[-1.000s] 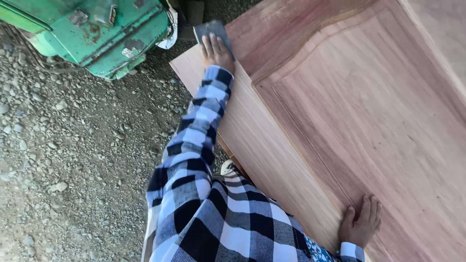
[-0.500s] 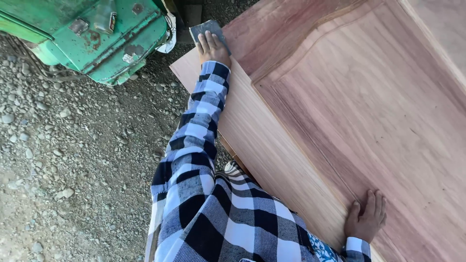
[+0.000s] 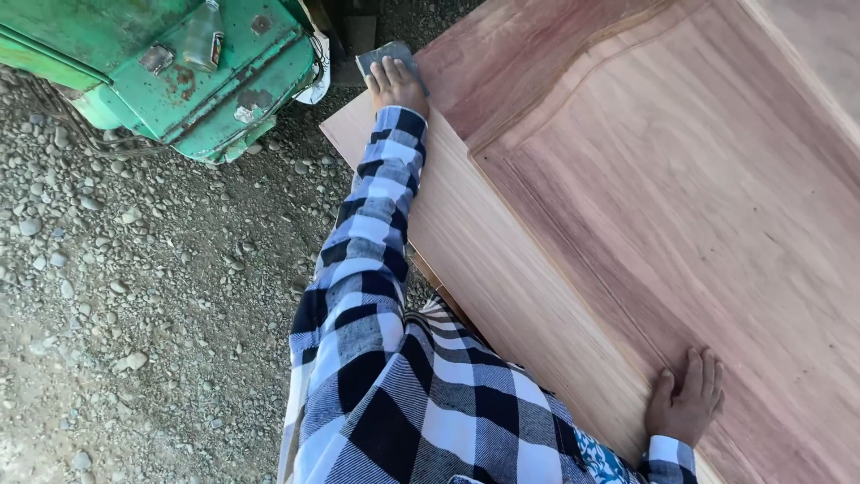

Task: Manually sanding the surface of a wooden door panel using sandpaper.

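Sanding is in hand on a large wooden door (image 3: pixel 645 233) laid flat, filling the right and centre of the frame. A grey sanding block (image 3: pixel 387 59) is pressed under the left hand (image 3: pixel 397 85) at top centre, right at the door's far corner; the fingers are laid flat over the block, which is held down rather than gripped in a fist. The right hand (image 3: pixel 688 401) is spread open, palm down, on the door near the lower right, holding nothing, just bracing. The left arm is stretched out in a checked black-and-white sleeve (image 3: pixel 372 224) along the door's near edge.

Progress, as a judgement: the plain outer frame strip looks smooth and pale already, and the raised panel with its curved top moulding looks even, but no dust line or clear sanded/unsanded boundary can be made out, so how much is left cannot be told. With the block at the very corner, the far end appears to be the part being worked.

A green metal machine (image 3: pixel 179 72) is seen upper left, on gravel ground (image 3: pixel 134 305).
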